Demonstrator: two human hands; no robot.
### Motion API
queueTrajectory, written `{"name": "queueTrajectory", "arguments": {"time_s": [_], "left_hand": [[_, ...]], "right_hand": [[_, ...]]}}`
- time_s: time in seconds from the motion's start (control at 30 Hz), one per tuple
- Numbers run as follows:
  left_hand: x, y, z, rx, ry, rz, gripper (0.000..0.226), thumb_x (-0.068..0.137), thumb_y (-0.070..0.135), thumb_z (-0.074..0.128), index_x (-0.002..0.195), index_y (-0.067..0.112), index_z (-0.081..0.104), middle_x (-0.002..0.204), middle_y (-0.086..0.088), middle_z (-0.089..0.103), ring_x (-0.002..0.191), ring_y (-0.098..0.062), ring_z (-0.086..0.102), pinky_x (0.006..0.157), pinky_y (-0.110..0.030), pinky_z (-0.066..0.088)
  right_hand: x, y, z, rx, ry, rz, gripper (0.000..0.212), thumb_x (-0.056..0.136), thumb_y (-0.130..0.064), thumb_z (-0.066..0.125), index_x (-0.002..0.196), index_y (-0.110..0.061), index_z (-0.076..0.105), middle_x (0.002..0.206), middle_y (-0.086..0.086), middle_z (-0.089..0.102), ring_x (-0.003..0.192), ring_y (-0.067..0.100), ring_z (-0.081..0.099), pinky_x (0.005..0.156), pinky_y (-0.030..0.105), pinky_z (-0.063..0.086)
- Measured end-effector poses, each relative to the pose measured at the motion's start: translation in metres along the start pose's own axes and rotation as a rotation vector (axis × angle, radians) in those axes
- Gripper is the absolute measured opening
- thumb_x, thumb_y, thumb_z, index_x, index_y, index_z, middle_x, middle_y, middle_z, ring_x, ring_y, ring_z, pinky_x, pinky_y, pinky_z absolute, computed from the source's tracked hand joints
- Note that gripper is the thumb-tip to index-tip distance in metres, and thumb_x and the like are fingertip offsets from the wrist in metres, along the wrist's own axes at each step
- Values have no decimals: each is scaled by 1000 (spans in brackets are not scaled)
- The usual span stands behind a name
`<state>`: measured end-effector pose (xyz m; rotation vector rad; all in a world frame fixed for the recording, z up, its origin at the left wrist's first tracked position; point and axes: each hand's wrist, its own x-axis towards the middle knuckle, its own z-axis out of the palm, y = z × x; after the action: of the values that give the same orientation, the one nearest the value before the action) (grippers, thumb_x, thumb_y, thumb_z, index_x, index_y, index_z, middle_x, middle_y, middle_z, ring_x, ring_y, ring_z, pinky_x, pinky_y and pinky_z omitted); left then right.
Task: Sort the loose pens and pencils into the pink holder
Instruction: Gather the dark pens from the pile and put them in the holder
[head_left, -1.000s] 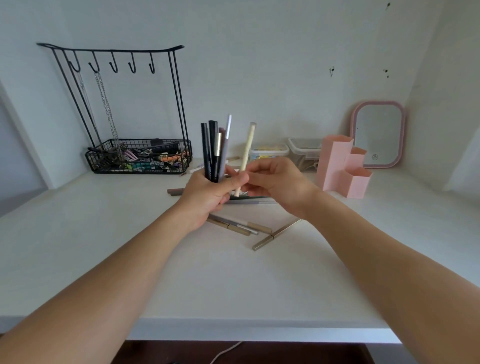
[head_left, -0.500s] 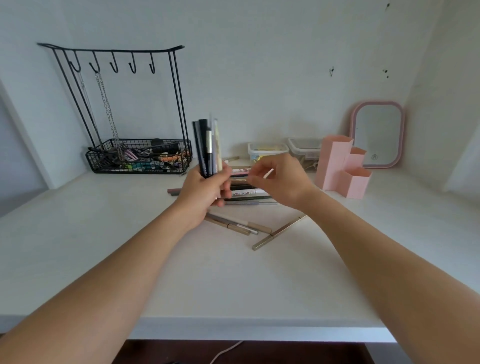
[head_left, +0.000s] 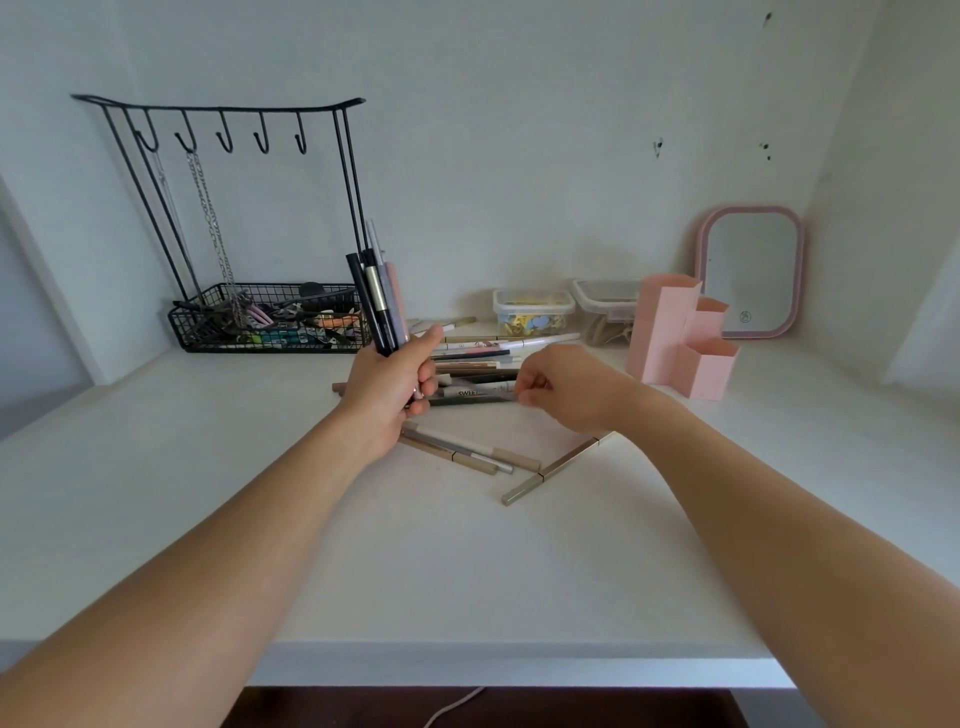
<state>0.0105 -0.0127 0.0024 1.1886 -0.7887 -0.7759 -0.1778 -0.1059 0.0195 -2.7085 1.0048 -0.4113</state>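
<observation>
My left hand (head_left: 392, 387) grips an upright bundle of several pens (head_left: 379, 299), dark, grey and pink, above the desk's middle. Just right of it my right hand (head_left: 563, 387) is lowered onto the pile of loose pens (head_left: 480, 364), its fingertips pinching the right end of a dark pen (head_left: 470, 400) that lies flat. Several beige and gold pencils (head_left: 467, 454) lie nearer to me, and one gold pencil (head_left: 556, 470) runs diagonally under my right wrist. The pink holder (head_left: 675, 338), with stepped compartments, stands at the back right, apart from both hands.
A black wire rack with hooks and a basket of clips (head_left: 265, 325) stands back left. Two clear lidded boxes (head_left: 535, 312) sit behind the pile. A pink-framed mirror (head_left: 750, 270) leans on the wall behind the holder. The white desk (head_left: 415, 571) ends near me.
The cream pen went from my right hand into the left hand's bundle. My right hand then dropped to the pile and took hold of a dark pen's end. The bundle shifted slightly left.
</observation>
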Motion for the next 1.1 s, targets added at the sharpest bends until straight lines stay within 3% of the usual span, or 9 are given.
{"name": "queueTrajectory", "arguments": {"time_s": [0.1,0.17,0.27,0.4,0.57,0.7,0.8,0.93,1.1], "left_hand": [[-3,0,3,5,-82,9,30,86,39,78,80,23,52,50,8,44,45,-8,40,36,-19,25],[-6,-2,6,22,-150,10,31,82,43,79,80,21,58,51,8,43,46,-8,40,36,-18,25],[-11,-3,10,40,-243,25,28,78,47,79,80,22,66,52,6,43,46,-8,41,36,-17,26],[-13,-2,13,53,-234,53,31,75,48,78,82,20,67,54,4,50,43,-8,42,35,-16,26],[-14,-7,15,140,-216,96,38,81,50,78,94,16,69,54,1,53,44,-9,47,37,-18,29],[-14,-8,13,260,-197,149,31,84,49,73,82,18,74,59,-8,67,52,-21,65,40,-24,43],[-13,-9,13,264,-205,163,30,90,44,71,89,14,77,71,-14,75,66,-27,75,45,-28,53],[-12,-10,13,341,-179,188,32,94,42,68,89,10,74,63,-7,72,57,-22,71,42,-27,49],[-9,-11,14,363,-152,163,44,94,41,67,90,-3,68,51,-3,57,42,-15,51,36,-21,33]], "right_hand": [[-2,-5,-9,578,87,77,15,97,-13,58,88,-5,68,69,4,55,63,16,49,60,26,41],[-6,-15,-11,1019,47,57,11,98,-7,58,89,-5,65,68,4,54,60,10,50,58,21,45],[-9,-29,-3,1232,-22,0,6,97,-5,59,95,-1,63,73,6,59,64,9,59,64,18,53],[-9,-35,4,1226,26,-20,11,95,-7,62,99,3,64,77,10,64,69,14,63,71,23,57],[-8,-41,14,1091,141,-28,10,91,-3,67,99,2,71,73,8,70,62,11,66,64,22,57],[-9,-43,19,1092,166,-20,12,87,4,70,98,9,72,74,20,68,59,20,63,60,25,59],[-9,-43,21,1074,188,-13,8,85,5,71,91,9,73,70,19,66,54,17,58,54,23,54],[-7,-44,22,979,200,34,6,84,1,70,81,1,75,64,9,68,52,9,56,51,18,47],[-6,-42,21,992,155,100,7,82,-7,72,82,-5,78,68,2,72,55,5,52,53,17,47]]}}
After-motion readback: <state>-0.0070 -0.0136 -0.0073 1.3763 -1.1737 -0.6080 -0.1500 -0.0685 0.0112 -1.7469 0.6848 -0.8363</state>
